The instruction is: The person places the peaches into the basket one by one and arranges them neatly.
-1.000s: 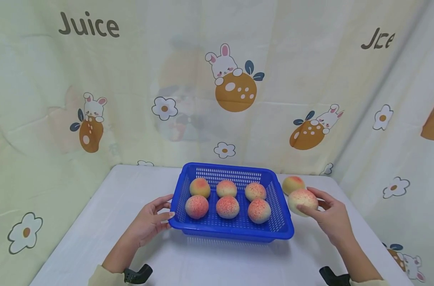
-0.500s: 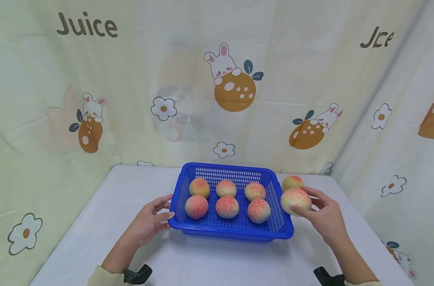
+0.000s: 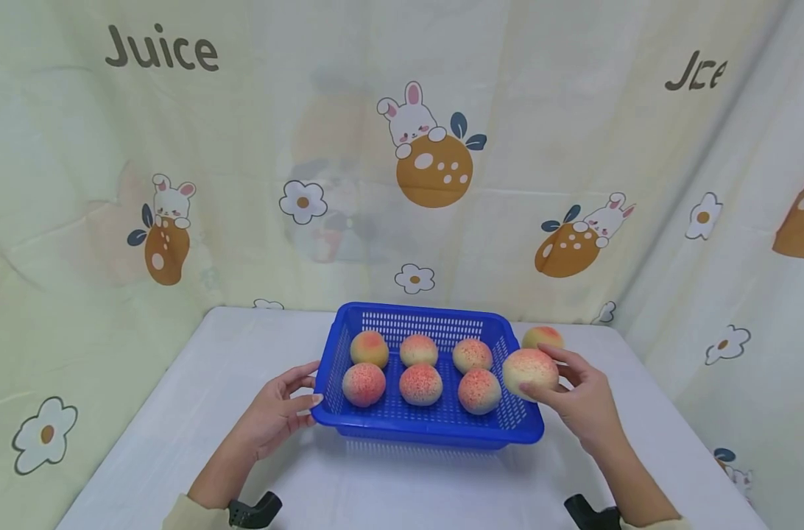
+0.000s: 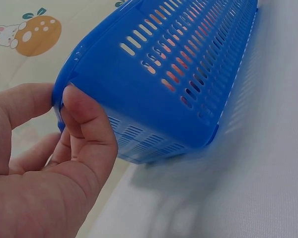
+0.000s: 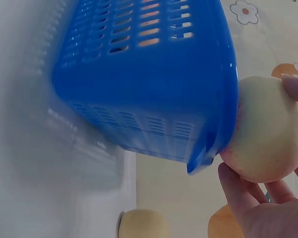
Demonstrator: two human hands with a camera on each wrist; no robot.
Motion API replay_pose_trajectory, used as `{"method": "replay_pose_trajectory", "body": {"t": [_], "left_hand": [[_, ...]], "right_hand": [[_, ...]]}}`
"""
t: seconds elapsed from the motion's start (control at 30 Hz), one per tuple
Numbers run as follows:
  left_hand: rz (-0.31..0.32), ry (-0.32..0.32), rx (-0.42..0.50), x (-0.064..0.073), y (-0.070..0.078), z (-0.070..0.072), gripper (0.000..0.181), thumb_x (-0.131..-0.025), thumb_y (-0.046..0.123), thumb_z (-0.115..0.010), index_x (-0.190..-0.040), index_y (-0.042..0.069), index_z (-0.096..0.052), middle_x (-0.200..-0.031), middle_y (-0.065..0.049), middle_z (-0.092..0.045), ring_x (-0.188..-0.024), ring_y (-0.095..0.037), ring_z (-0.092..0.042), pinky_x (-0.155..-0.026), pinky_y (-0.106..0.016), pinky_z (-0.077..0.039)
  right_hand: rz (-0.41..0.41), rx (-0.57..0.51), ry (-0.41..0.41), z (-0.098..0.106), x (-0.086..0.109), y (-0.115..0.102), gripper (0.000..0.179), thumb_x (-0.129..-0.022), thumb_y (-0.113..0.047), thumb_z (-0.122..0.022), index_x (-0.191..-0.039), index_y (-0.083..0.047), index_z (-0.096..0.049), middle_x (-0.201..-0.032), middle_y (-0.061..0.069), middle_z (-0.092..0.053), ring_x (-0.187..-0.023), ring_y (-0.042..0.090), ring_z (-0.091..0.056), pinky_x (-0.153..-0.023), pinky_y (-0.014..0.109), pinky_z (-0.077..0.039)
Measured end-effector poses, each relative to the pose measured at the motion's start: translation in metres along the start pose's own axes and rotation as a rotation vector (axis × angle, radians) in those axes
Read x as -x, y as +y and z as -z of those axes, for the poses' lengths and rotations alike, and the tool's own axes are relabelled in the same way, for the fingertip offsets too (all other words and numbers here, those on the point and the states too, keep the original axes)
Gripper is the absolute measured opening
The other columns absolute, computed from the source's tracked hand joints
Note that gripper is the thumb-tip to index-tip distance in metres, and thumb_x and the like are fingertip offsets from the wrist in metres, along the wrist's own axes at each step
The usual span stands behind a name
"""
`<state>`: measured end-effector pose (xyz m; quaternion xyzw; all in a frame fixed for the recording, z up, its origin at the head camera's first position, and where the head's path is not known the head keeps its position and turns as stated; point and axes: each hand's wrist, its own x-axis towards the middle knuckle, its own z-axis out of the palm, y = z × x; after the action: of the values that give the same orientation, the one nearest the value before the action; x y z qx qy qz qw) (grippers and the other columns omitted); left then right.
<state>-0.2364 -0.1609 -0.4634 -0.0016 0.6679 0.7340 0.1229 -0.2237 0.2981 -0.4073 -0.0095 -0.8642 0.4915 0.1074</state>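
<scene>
A blue plastic basket point(image 3: 435, 434) with slotted walls stands on the table, holding several red-and-cream peaches point(image 3: 421, 384) in two rows. At its left end, my left hand point(image 3: 279, 412) grips the rim; the left wrist view shows the thumb and fingers point(image 4: 92, 126) pinching the basket's edge point(image 4: 134, 94). My right hand point(image 3: 584, 405) holds a pale peach point(image 3: 529, 370) by its right side, over the basket's right rim. In the right wrist view this peach point(image 5: 268, 131) is right beside the rim, and whether they touch I cannot tell.
Behind the held peach, another yellow-red peach point(image 3: 542, 337) lies on the white table point(image 3: 389, 493), to the right of the basket. A printed curtain point(image 3: 256, 243) hangs behind the table and along its sides.
My right hand has carried its peach leftward, from beside the basket to over its right rim. The left hand and the basket have stayed in place.
</scene>
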Motion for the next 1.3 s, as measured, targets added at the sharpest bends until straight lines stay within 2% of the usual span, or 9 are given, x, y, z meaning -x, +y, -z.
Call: {"method": "replay_pose_trajectory", "body": {"t": [0.2,0.53,0.87,1.2,1.3], "left_hand": [[-0.002,0.003,-0.006,0.0,0.001,0.0,0.065,-0.097,0.004,-0.068,-0.155,0.012,-0.042,-0.126,-0.013,-0.054,-0.089,-0.019,-0.069,-0.077,-0.028,-0.06],[0.001,-0.009,0.008,0.0,0.001,-0.001,0.067,-0.095,0.005,-0.07,-0.155,0.011,-0.041,-0.127,-0.013,-0.053,-0.089,-0.019,-0.069,-0.077,-0.028,-0.06],[0.003,-0.008,0.003,0.001,0.002,-0.001,0.066,-0.096,0.005,-0.069,-0.156,0.012,-0.041,-0.127,-0.013,-0.053,-0.091,-0.018,-0.069,-0.078,-0.029,-0.06],[0.008,-0.013,0.012,0.002,0.002,-0.001,0.066,-0.096,0.004,-0.068,-0.156,0.011,-0.04,-0.128,-0.014,-0.053,-0.09,-0.018,-0.069,-0.078,-0.029,-0.06],[0.009,-0.014,0.014,0.002,0.002,-0.001,0.066,-0.097,0.004,-0.068,-0.156,0.012,-0.041,-0.128,-0.014,-0.053,-0.091,-0.018,-0.069,-0.078,-0.029,-0.06]], "right_hand": [[0.03,-0.037,-0.025,-0.007,0.001,-0.004,0.075,-0.084,-0.032,-0.086,-0.148,-0.012,-0.053,-0.146,0.01,-0.056,-0.108,-0.003,-0.056,-0.086,0.008,-0.051],[0.045,-0.068,-0.071,-0.022,0.001,-0.008,0.074,-0.081,-0.031,-0.088,-0.145,-0.011,-0.057,-0.145,0.008,-0.056,-0.113,0.006,-0.058,-0.088,0.012,-0.053],[0.064,-0.072,-0.112,-0.04,0.0,-0.011,0.069,-0.081,-0.033,-0.088,-0.141,-0.014,-0.06,-0.142,0.009,-0.06,-0.12,0.027,-0.059,-0.091,0.014,-0.053],[0.079,-0.086,-0.15,-0.053,-0.003,-0.019,0.069,-0.08,-0.034,-0.089,-0.141,-0.018,-0.061,-0.137,0.008,-0.063,-0.12,0.029,-0.062,-0.094,0.025,-0.057],[0.061,-0.084,-0.164,-0.054,-0.004,-0.021,0.07,-0.079,-0.035,-0.089,-0.142,-0.021,-0.06,-0.142,0.008,-0.061,-0.122,0.032,-0.062,-0.095,0.034,-0.059]]}}
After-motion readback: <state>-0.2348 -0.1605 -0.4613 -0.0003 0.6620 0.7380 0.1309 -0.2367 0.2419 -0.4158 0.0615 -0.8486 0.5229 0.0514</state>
